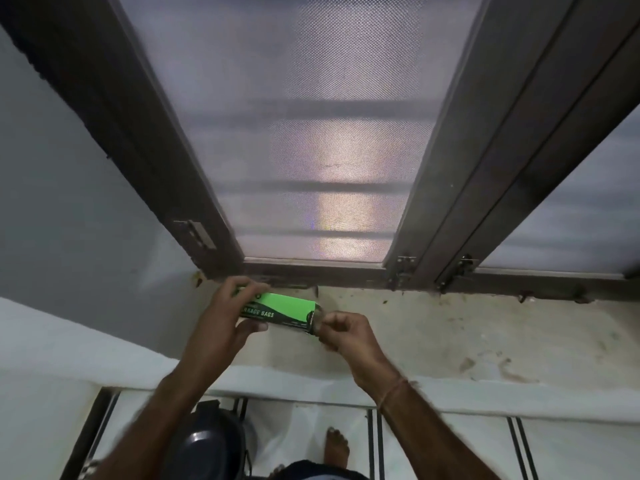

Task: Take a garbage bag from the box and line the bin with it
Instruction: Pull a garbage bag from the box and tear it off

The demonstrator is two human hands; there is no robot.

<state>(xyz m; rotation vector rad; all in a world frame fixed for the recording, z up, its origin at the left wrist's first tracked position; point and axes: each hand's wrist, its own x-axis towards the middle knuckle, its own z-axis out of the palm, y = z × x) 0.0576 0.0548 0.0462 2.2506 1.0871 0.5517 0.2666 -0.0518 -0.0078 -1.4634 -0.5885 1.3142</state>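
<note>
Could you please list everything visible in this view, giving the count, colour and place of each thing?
Garbage bag box: one, green and black, held above the window sill.
Window sill: one, pale and stained, below the window.
Window: dark brown frames, frosted textured panes, across the top.
Latches: at least two, metal, at the frame's lower edge.
Bin: one, black, on the floor at lower left.
Floor: white tiles with dark stripes, along the bottom.
Bare foot: one, on the floor.
Left hand: gripping the box's left end.
Right hand: pinching at the box's right end.
</note>
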